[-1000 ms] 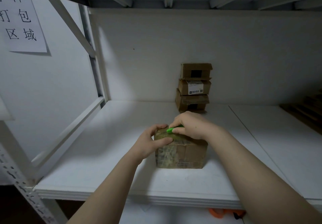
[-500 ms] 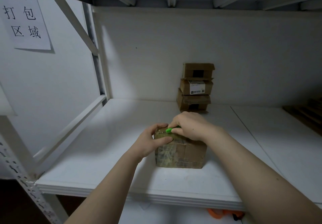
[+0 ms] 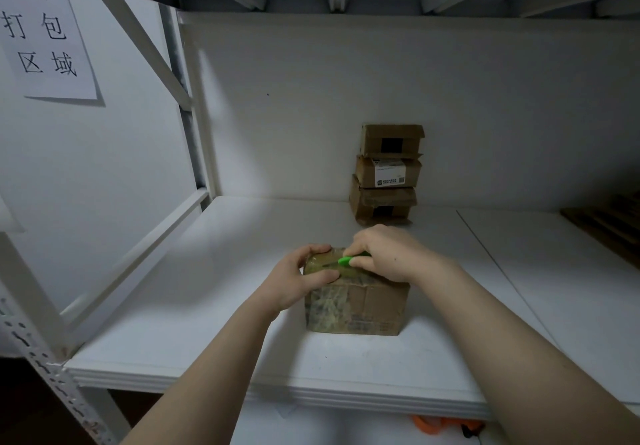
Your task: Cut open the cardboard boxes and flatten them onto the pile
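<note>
Taped cardboard box (image 3: 363, 306) on the shelf (image 3: 207, 306), 6 o'clock from the stacked boxes (image 3: 386, 174): my left hand (image 3: 298, 278) grips its 9 o'clock top corner; my right hand (image 3: 388, 254) pinches the green cutter (image 3: 344, 261). Probably light, stiff, tape-slick.

Paper sign (image 3: 48, 28) reads 件, 打包, 区域.

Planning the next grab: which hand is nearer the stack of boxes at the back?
Right. The right hand, gripping the green cutter, sits just in front of the stack; the left hand grips a corner of the taped box, farther left.
</note>
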